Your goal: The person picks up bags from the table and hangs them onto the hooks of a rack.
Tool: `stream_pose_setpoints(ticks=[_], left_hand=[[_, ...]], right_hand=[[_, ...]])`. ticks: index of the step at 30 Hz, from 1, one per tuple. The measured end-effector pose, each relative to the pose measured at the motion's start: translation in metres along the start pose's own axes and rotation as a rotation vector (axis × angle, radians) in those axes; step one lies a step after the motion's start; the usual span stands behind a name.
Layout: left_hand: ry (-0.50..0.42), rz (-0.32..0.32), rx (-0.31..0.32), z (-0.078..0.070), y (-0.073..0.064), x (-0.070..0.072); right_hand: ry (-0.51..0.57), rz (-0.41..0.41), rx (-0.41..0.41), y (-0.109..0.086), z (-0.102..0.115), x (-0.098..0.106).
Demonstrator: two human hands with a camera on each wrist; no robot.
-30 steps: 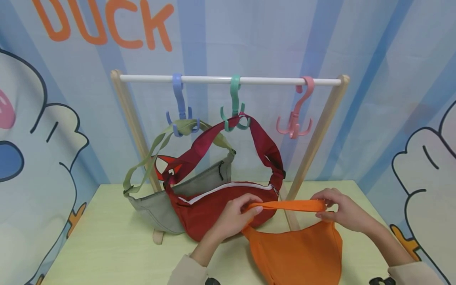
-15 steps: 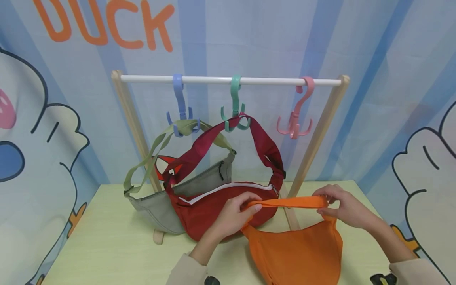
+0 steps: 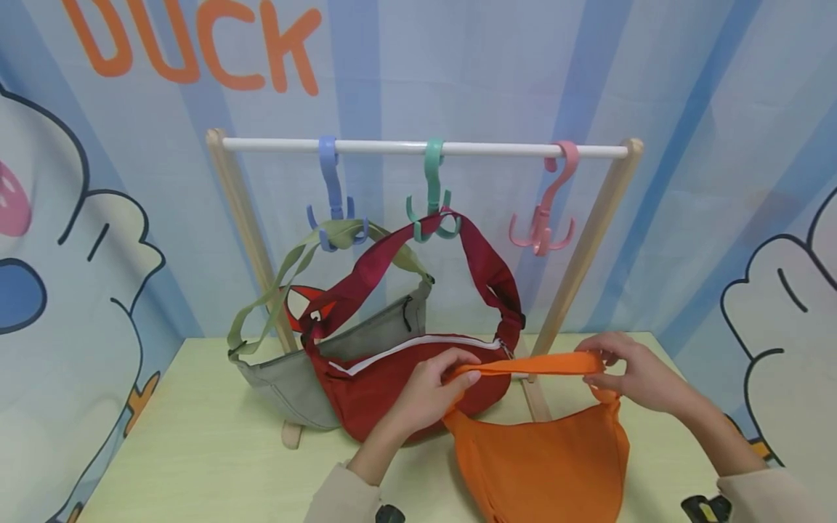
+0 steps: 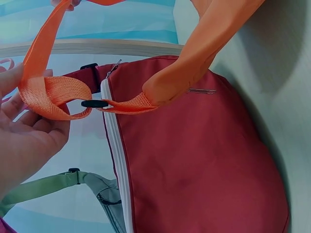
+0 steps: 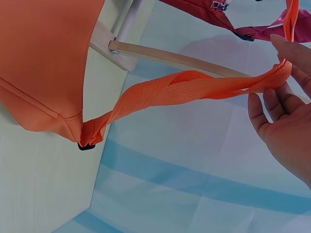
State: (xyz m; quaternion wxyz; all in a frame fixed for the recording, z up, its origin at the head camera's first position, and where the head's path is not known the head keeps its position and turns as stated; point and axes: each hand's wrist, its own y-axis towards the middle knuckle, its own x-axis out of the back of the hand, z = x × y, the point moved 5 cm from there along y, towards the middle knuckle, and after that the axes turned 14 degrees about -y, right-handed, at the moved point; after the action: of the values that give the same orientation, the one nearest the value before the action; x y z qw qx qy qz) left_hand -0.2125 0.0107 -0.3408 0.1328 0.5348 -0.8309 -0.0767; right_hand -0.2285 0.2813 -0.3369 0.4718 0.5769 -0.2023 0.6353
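Note:
An orange shoulder bag (image 3: 543,461) stands in front of the red bag, its strap (image 3: 530,365) stretched sideways above it. My left hand (image 3: 434,392) grips the strap's left end, near a black slider (image 4: 95,104) in the left wrist view. At the other end my right hand (image 3: 637,374) pinches the strap between thumb and fingers. In the right wrist view the webbing (image 5: 194,87) runs from the bag's corner up to that hand. A red bag (image 3: 405,392) hangs by its strap from the green hook (image 3: 432,189).
A grey bag (image 3: 288,388) with a green strap hangs from the blue hook (image 3: 332,181) at left. The pink hook (image 3: 543,211) carries nothing. All hooks sit on a white rail (image 3: 497,149) between wooden posts, over a pale table (image 3: 196,450).
My right hand has risen slightly with its end of the orange strap, so the strap now slants up to the right. My left hand stays nearly still.

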Motion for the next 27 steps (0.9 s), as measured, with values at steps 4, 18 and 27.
stream_pose_setpoints(ticks=[4,18,27], left_hand=[[-0.002,-0.003,-0.001,0.018,0.005,0.000],[0.009,-0.001,-0.008,0.012,0.007,0.000],[0.006,0.007,-0.023,0.013,0.010,0.001]], right_hand=[[-0.007,-0.001,0.003,0.000,0.001,0.002],[-0.028,-0.004,0.009,0.001,-0.002,0.009],[-0.060,-0.021,0.023,0.002,0.001,0.015]])
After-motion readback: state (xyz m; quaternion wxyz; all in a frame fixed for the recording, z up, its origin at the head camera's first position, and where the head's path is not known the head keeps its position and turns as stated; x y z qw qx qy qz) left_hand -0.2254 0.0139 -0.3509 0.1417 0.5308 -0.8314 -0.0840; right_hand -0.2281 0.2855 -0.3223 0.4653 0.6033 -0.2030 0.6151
